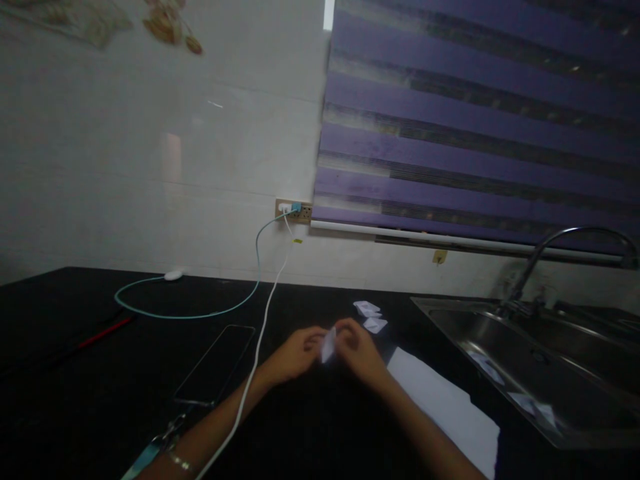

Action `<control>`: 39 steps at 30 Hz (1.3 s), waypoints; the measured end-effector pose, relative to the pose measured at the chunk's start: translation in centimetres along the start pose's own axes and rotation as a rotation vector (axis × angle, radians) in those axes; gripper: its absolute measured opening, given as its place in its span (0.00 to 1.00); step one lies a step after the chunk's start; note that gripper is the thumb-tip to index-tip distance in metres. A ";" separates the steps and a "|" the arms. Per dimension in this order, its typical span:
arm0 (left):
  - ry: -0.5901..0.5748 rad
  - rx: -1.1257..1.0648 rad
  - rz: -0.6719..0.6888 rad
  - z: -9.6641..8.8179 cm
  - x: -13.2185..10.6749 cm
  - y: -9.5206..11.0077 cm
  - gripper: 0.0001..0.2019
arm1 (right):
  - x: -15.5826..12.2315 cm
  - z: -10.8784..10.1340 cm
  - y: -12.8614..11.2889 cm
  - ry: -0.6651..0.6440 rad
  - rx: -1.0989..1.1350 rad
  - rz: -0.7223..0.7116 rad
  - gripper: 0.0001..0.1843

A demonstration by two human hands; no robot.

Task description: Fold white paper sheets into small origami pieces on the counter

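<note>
A small folded piece of white paper (329, 345) is held up over the black countertop between my two hands. My left hand (299, 351) pinches its left edge, fingers curled. On the other side, my right hand (358, 350) grips the paper's right edge with bent fingers. The exact shape of the fold is blurred. Just beyond my right hand lie two small folded paper pieces (371, 316). Sheets of white paper (445, 407) lie on the counter beside my right forearm.
A phone (216, 365) with a lanyard lies left of my left forearm. A white cable (267, 310) crosses over that arm from the wall socket (301, 213). A teal cable (195, 317) loops behind. At right is a steel sink (450, 327) with a curved faucet (537, 257).
</note>
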State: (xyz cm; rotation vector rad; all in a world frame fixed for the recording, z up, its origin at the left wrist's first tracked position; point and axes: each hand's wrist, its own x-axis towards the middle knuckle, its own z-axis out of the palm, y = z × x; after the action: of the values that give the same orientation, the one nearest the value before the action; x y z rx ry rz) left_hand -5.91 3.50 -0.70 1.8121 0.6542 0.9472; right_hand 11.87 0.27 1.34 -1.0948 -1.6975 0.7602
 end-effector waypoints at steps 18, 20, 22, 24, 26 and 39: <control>0.050 -0.431 -0.296 0.5 0.1 0.7 0.26 | -0.5 0.0 0.4 0.235 -0.444 -0.444 0.13; -0.028 -0.368 -0.282 0.8 0.1 1.0 0.27 | -0.6 0.1 0.2 0.186 -0.396 -0.447 0.15; -0.052 -0.265 -0.233 1.0 0.1 1.1 0.28 | -0.7 0.1 0.0 0.133 -0.333 -0.439 0.14; -0.054 -0.178 -0.166 0.9 0.1 1.0 0.27 | -0.6 0.0 -0.3 0.104 -0.247 -0.394 0.13; -0.077 -0.132 -0.112 0.5 0.2 0.8 0.24 | -0.4 -0.1 -0.5 0.095 -0.103 -0.291 0.13; -0.282 -0.086 -0.169 -0.3 -0.7 1.6 0.25 | 0.1 -0.4 0.3 -0.143 0.166 0.096 0.14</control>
State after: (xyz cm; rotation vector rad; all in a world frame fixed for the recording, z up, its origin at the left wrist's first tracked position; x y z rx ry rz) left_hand -6.56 2.47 0.59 1.7414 0.5692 0.5856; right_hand 12.31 0.46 1.28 -1.0320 -1.6751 1.0426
